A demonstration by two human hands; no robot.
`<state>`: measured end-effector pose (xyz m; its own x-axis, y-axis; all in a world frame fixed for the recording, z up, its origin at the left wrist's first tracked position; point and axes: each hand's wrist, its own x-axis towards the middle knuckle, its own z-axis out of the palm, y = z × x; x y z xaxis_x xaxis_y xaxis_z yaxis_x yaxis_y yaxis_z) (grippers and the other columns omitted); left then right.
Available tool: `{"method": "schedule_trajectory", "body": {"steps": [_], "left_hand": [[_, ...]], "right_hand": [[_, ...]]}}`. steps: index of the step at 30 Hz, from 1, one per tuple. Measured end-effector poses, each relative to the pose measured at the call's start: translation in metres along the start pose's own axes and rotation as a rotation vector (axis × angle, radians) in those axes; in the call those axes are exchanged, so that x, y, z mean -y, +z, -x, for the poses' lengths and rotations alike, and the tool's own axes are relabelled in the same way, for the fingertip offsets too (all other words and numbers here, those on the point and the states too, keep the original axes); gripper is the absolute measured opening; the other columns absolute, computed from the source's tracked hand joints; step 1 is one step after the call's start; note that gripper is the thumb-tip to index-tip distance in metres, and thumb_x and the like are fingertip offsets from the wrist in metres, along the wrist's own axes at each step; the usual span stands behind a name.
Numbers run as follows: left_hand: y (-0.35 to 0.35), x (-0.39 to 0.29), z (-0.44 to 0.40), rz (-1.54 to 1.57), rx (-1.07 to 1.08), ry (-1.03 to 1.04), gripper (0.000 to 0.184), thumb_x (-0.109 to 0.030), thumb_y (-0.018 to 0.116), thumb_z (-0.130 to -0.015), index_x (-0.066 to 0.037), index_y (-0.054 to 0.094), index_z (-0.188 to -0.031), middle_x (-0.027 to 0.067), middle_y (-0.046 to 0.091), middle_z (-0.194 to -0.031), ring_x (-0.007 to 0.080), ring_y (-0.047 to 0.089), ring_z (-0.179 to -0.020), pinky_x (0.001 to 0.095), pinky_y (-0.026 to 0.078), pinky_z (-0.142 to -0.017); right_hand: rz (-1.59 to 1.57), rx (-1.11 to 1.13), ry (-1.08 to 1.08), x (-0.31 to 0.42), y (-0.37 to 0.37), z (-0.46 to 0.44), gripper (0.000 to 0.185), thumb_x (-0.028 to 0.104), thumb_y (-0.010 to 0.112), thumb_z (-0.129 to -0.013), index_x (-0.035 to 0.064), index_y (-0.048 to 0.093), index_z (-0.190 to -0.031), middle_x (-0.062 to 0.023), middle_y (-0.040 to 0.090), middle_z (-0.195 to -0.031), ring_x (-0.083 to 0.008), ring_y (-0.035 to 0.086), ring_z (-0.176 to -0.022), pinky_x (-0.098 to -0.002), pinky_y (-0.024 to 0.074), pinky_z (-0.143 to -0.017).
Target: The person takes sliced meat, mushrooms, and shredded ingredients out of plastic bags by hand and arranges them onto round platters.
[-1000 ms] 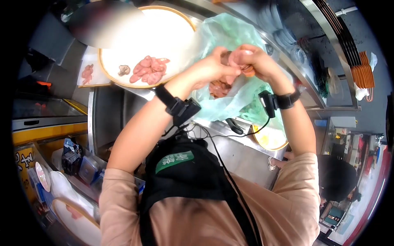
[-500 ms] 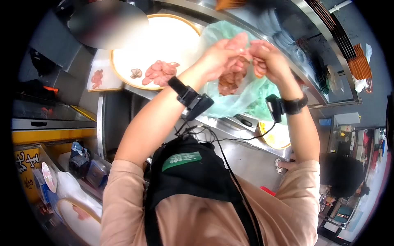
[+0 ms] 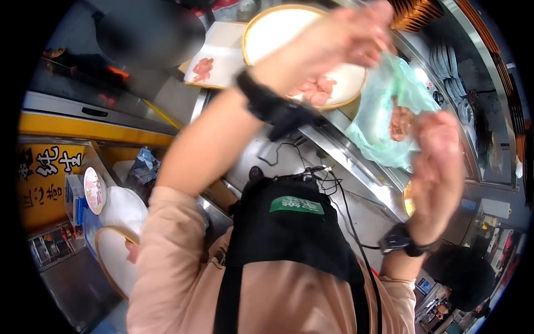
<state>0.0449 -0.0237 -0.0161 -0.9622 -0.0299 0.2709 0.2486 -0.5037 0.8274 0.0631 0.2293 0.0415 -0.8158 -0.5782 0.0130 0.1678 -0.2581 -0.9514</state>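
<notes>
My left hand is up over the round white tray, smeared by motion. Its fingers and anything in them cannot be made out. Pink raw meat pieces lie in a cluster near the tray's front edge, partly behind my left forearm. My right hand hangs by the right side of a light green plastic bag, also blurred, its fingers pointing up and partly bent. Inside the bag's mouth sit more meat pieces, darker pink.
A white rectangular board with a few meat pieces is left of the round tray. A dark blurred disc stands at upper left. Stacked plates fill a shelf at right. Cables hang in front of my apron.
My hands were together over the bag with meat pieces between them; they are now apart, the left up over the tray, the right lower beside the bag. The whole view has turned.
</notes>
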Motion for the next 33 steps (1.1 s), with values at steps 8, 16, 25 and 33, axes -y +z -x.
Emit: {"method": "schedule_trajectory", "body": {"steps": [8,16,25,33], "left_hand": [[-0.031,-0.194,0.198,-0.652,-0.410,-0.313,0.024,-0.012,0.059,-0.095,0.000,0.052,-0.114,0.0039,0.065,-0.092,0.0090,0.062,-0.078,0.0222,0.052,-0.068],[-0.010,-0.264,0.473,-1.497,-0.793,-1.040,0.026,-0.016,0.066,-0.089,0.000,0.063,-0.109,0.0011,0.062,-0.093,0.0166,0.059,-0.085,0.0274,0.051,-0.073],[0.048,-0.196,0.577,-0.857,-1.311,-1.012,0.021,-0.004,0.068,-0.081,-0.003,0.059,-0.100,-0.0033,0.058,-0.083,0.0088,0.055,-0.073,0.0244,0.046,-0.061],[0.050,-0.163,0.600,-0.831,-1.606,-1.132,0.032,-0.021,0.067,-0.086,-0.005,0.060,-0.112,0.0030,0.062,-0.094,0.0147,0.059,-0.090,0.0338,0.052,-0.074]], "right_hand": [[0.050,0.237,0.234,-0.127,0.034,-0.058,0.041,0.023,0.059,-0.094,0.0028,0.050,-0.128,0.0014,0.053,-0.075,-0.0042,0.043,-0.051,-0.0181,0.0347,-0.037],[0.224,-0.018,0.008,-0.191,0.026,-0.123,0.030,0.001,0.064,-0.089,0.0011,0.055,-0.117,-0.0066,0.064,-0.092,-0.0079,0.057,-0.067,-0.0186,0.0457,-0.056],[0.390,0.100,0.005,-0.230,0.005,-0.178,0.037,0.012,0.065,-0.088,-0.0020,0.055,-0.121,0.0011,0.054,-0.081,-0.0068,0.048,-0.064,-0.0193,0.0383,-0.055],[0.397,0.089,-0.012,-0.224,0.017,-0.175,0.036,0.010,0.065,-0.088,-0.0013,0.055,-0.121,0.0007,0.055,-0.081,-0.0060,0.047,-0.063,-0.0192,0.0374,-0.053]]}}
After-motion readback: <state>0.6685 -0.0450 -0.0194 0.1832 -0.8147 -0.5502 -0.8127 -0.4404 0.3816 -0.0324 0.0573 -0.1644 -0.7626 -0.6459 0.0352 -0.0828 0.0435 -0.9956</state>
